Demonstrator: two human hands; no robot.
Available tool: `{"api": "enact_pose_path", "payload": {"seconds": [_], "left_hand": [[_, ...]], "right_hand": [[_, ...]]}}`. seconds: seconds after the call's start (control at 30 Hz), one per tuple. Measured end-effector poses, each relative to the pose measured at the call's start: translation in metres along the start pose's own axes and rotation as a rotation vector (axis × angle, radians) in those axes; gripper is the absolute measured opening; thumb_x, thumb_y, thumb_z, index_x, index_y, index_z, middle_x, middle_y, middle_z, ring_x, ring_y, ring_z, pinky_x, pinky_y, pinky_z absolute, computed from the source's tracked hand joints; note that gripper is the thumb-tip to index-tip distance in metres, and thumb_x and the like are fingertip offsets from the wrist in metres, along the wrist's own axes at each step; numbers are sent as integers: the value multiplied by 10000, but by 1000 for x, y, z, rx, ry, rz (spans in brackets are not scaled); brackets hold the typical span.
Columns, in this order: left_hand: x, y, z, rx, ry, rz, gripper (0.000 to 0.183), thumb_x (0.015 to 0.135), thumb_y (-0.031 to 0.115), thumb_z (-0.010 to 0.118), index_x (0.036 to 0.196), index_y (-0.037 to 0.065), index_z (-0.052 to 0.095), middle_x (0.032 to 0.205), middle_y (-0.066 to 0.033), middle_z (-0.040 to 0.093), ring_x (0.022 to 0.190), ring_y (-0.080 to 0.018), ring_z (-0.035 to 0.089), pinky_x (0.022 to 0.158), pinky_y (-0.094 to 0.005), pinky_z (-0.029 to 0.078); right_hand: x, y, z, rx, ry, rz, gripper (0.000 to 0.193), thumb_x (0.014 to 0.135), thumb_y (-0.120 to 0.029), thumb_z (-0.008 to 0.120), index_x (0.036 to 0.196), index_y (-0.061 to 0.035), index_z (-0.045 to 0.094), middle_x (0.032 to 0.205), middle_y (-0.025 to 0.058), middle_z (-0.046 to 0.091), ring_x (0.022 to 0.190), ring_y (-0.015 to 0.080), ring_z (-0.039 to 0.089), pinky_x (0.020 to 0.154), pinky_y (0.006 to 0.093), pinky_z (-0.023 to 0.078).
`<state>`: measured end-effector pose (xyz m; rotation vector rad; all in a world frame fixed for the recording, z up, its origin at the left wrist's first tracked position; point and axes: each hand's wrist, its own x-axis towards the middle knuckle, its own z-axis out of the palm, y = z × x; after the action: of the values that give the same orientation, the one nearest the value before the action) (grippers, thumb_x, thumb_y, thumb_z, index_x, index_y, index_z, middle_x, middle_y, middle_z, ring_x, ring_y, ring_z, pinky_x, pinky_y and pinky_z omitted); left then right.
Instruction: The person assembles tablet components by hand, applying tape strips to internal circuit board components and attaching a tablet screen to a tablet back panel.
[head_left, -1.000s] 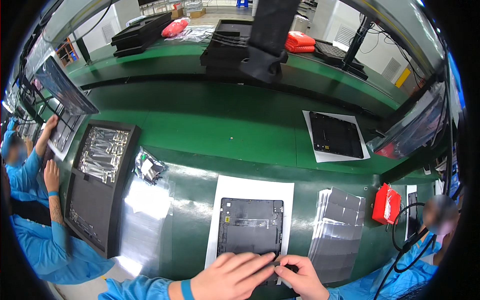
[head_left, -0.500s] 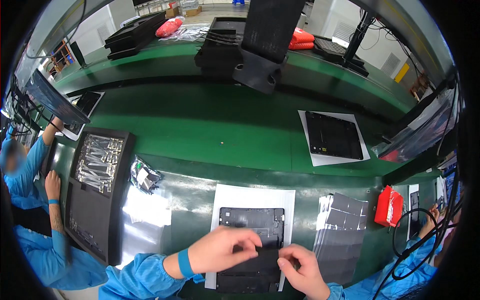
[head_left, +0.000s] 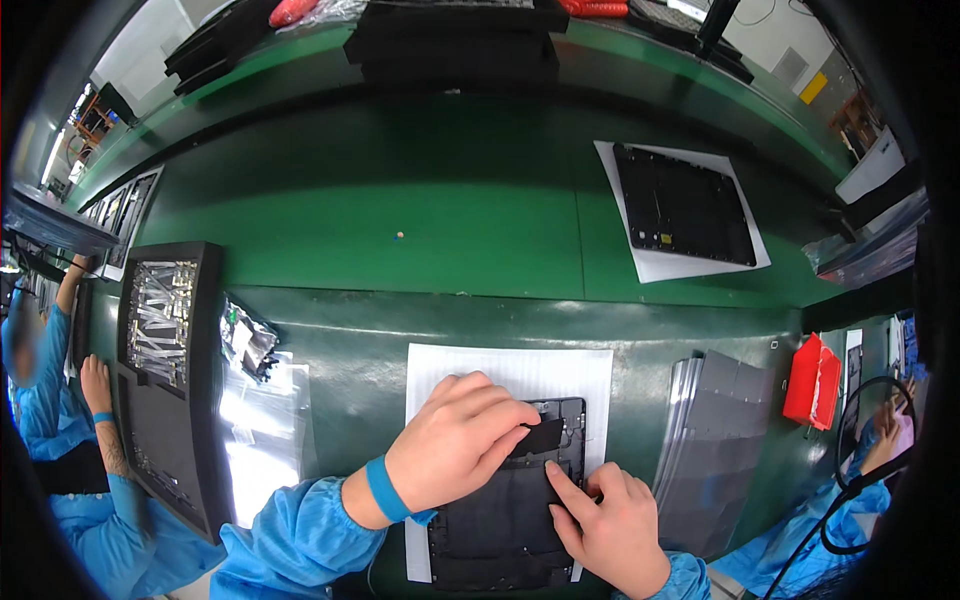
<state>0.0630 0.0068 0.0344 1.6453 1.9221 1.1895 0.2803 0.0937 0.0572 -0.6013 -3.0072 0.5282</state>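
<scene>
A black tablet back housing [head_left: 490,535] lies on a white sheet [head_left: 510,365] directly before me. Over its upper part, my left hand [head_left: 445,445] is closed, thumb and fingertips pinching the left edge of a small black film piece [head_left: 543,437]. The film looks tilted; whether its lower edge touches the housing I cannot tell. My right hand [head_left: 612,525] rests lower on the housing's right side. Its index finger is stretched out, touching the surface just below the film, with the thumb apart and nothing held. The left hand hides the housing's upper left corner.
Left stands a black tray [head_left: 212,330] of flex cables [head_left: 160,320], beside a bagged bundle [head_left: 248,340] and clear plastic sheets [head_left: 270,430]. Black film sheets [head_left: 715,450] and a red box [head_left: 812,382] lie right. Another housing [head_left: 685,205] lies farther back. Co-workers' hands [head_left: 97,383] show at both sides.
My left hand has moved up the housing with the film in its pinch. The right index finger has come down onto the housing. The whole view has shifted with my head.
</scene>
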Motion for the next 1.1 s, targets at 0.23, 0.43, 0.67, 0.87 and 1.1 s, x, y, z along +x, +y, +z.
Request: {"api": "enact_pose_path", "payload": {"seconds": [0.23,0.43,0.67,0.87,1.1], "left_hand": [[-2,-7,0,-45,-27,22,155,790,34,749,928,88,704,818,-31,658,806,-244,592,788,-356,453],[-2,-7,-1,-66,-48,35,160,777,32,761,917,94,715,822,-21,668,808,-227,593,800,-341,440],[0,-5,0,-28,-53,34,165,770,44,772,916,97,716,812,-16,669,814,-219,596,803,-336,433],[-2,-7,1,-19,-39,35,156,771,46,771,907,98,713,814,-17,671,809,-217,597,799,-335,430],[0,-7,0,-21,-69,37,153,770,42,770,901,98,713,809,-13,671,802,-216,594,798,-334,427]], "right_hand": [[-1,1,-2,44,-28,16,500,753,-209,759,1248,-202,686,826,54,422,669,215,503,591,358,424],[-4,6,-1,58,-44,-3,523,752,-212,760,1268,-215,676,840,58,414,682,215,500,598,360,421],[-2,3,-3,55,-37,-3,527,749,-211,760,1269,-224,673,842,59,411,695,217,505,606,361,425],[-1,1,-3,49,-40,-4,526,750,-212,761,1268,-227,673,841,62,409,692,220,506,604,359,426],[-1,2,-4,47,-44,3,523,754,-212,759,1270,-231,673,838,60,409,689,216,505,598,355,424]]}}
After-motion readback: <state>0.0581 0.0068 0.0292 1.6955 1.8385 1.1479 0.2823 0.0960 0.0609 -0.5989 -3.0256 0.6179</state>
